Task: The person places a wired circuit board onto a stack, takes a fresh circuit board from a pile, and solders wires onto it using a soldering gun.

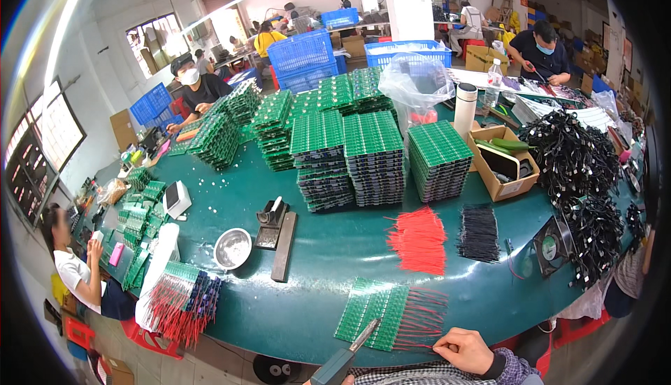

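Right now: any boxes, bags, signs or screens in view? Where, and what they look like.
Cardboard box: right of the board stacks, open, brown, tools inside.
Plastic bag: behind the stacks, clear, puffed up.
Blue crates: far side, stacked, mesh walls.
Wall board: far left, dark frames, pale panels.
Phone: in a seated person's hands, left edge.

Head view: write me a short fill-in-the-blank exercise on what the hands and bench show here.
1. The right hand pinches thin wires of the colour ____.
2. The soldering iron in the left hand points at a ____ circuit board panel.
3. Beside the loose red wire bundle lies a bundle coloured ____.

Missing words: red; green; black
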Motion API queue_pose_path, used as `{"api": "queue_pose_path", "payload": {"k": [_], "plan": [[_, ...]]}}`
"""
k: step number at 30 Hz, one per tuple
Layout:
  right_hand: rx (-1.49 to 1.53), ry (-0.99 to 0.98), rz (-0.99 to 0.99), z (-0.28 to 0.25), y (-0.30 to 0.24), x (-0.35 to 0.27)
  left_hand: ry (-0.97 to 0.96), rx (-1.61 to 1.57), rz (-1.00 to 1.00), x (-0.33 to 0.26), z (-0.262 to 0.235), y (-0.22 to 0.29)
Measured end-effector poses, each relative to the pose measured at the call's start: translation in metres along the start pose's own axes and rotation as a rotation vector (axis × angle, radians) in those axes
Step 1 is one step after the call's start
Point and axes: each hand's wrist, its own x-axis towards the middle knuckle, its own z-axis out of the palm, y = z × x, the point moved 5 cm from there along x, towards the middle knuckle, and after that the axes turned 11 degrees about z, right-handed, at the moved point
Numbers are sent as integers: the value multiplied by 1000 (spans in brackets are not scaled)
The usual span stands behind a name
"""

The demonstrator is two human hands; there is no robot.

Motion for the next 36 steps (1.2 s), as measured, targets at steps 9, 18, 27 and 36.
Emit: {"api": "queue_pose_path", "payload": {"k": [9, 18, 27, 36], "plan": [[-61, -52, 33, -14, 3, -2, -9, 93, -67, 9, 4, -6], [-224, 157, -157, -70, -24, 64, 20, 115, 197, 30, 5, 14], [-518, 303, -481, -17, -30, 152, -24, 293, 88, 42, 9, 17], [-693, 445, -436, -20, -20, 214, -192, 637, 585, 66, 8, 13]]}}
